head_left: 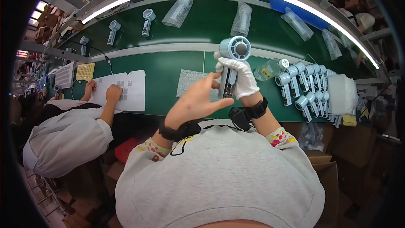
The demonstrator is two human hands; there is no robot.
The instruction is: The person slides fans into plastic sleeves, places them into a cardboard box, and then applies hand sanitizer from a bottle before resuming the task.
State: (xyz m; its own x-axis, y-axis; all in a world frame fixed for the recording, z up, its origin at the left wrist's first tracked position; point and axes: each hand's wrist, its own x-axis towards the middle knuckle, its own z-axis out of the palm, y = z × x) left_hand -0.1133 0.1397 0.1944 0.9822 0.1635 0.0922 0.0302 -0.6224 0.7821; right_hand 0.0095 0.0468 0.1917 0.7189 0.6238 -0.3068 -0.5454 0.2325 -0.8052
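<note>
A light-blue handheld fan [230,49] with a round grille head stands upright in front of me, its head away from me. Dark inner parts show along the handle's open face. My right hand [241,74], in a white glove, is closed around the fan just under its head. Beside the lower handle is my bare left hand [195,98], its thumb and fingers spread apart. Its fingertips are at the handle's left edge; whether they touch it I cannot tell. Beneath and left of the fan, a sheet of bubble wrap [190,82] lies on the green bench [162,69].
Right of my hands are a clear bottle [269,69], rows of similar fans [310,78] and a stack of white foam sheets [342,95]. Bubble-wrapped pieces [241,19] lie on the shelf [202,21] beyond. At left, a co-worker's hands [113,93] rest on a white sheet [137,86].
</note>
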